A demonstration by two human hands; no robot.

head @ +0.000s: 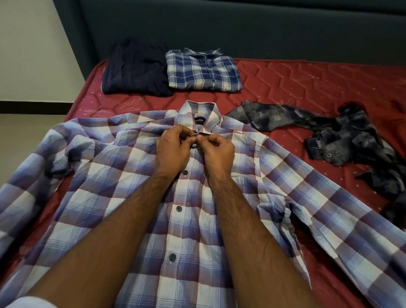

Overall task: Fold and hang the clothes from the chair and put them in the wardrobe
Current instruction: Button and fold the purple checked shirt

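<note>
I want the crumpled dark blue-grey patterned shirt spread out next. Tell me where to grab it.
Pinch the crumpled dark blue-grey patterned shirt at its bunched body near the two buttons, probably coming from above with the right hand. The long strip stretching left lies flat on the red quilted mattress, offering less to pinch.

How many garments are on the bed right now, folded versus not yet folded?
Folded: 2, the dark navy garment and the blue plaid shirt.
Spread flat, being buttoned: 1, the purple checked shirt.
Crumpled: 1, the dark patterned shirt.
Total: 4
</note>
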